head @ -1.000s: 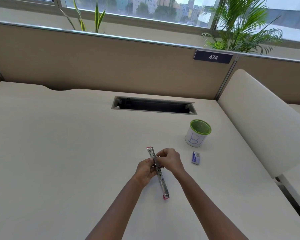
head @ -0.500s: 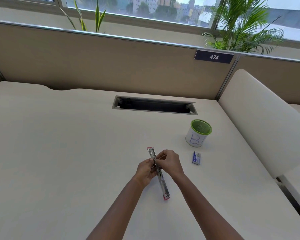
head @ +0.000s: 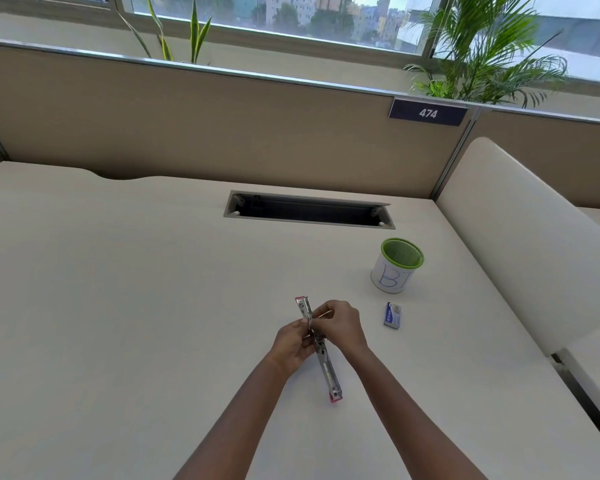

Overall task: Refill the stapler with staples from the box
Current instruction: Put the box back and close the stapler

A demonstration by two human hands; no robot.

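A slim metal stapler with pink ends is swung fully open into one long strip above the desk's middle front. My left hand grips it at its hinge from the left. My right hand pinches at the same spot from the right, fingertips on the open channel; whether it holds staples is too small to tell. The small blue staple box lies on the desk to the right of my hands, apart from them.
A green-rimmed mesh cup marked "B" stands behind the box. A cable slot is cut into the white desk. A padded divider borders the right side, a beige partition the back.
Both hands stay on the opened stapler at nearly the same spot. My right fingers have shifted slightly along the channel. The box and cup have not moved.
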